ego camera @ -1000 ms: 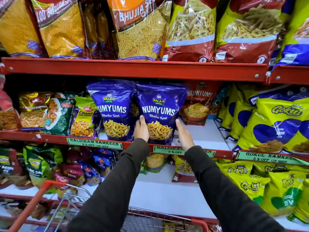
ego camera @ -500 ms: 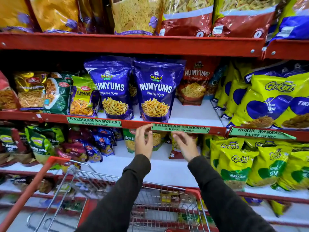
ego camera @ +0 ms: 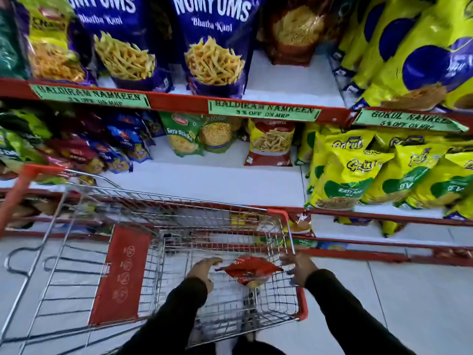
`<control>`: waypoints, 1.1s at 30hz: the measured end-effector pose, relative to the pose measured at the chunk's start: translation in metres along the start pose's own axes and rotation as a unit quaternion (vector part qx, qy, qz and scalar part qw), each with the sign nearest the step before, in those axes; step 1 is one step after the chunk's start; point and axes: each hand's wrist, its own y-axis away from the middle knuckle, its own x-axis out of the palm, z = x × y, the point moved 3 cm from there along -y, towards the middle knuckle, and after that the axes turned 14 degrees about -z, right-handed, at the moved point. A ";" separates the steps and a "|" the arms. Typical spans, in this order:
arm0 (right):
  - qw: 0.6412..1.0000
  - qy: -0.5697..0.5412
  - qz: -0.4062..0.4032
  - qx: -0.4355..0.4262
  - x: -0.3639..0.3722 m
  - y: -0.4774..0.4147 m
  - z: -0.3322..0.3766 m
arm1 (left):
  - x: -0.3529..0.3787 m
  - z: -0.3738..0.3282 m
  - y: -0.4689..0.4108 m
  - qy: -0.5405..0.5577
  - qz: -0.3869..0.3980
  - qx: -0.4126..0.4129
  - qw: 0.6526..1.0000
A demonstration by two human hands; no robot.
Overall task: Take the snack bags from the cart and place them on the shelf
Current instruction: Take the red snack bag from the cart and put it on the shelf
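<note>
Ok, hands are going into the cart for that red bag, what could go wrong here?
The red bag lies flat on the cart wire, between the left hand and right hand; neither grips it yet, so a hasty grab may slip. The right hand is close to the cart's rim and could knock it.

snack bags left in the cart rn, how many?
1. A red snack bag lies on the cart floor, between the left hand and right hand, neither gripping it yet. The arms may hide others.
</note>
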 end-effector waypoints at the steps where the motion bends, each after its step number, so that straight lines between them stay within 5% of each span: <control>1: 0.999 0.021 -0.023 -0.023 0.005 -0.002 -0.005 | 0.007 0.002 0.001 0.004 -0.001 -0.011 1.000; 8: 0.975 0.111 -0.155 -0.118 0.033 -0.006 -0.020 | 0.039 0.010 -0.008 0.056 -0.108 -0.065 0.990; 16: 0.959 -0.049 -0.208 -0.186 -0.012 0.026 -0.001 | 0.004 -0.011 0.004 0.152 -0.191 -0.037 0.969; 25: 0.909 -0.221 -0.225 -0.271 -0.085 0.068 0.047 | -0.065 -0.076 0.031 0.385 -0.319 0.040 0.865; 33: 0.810 -0.350 -0.287 -0.372 -0.164 0.114 0.114 | -0.167 -0.163 0.038 0.467 -0.401 0.158 0.772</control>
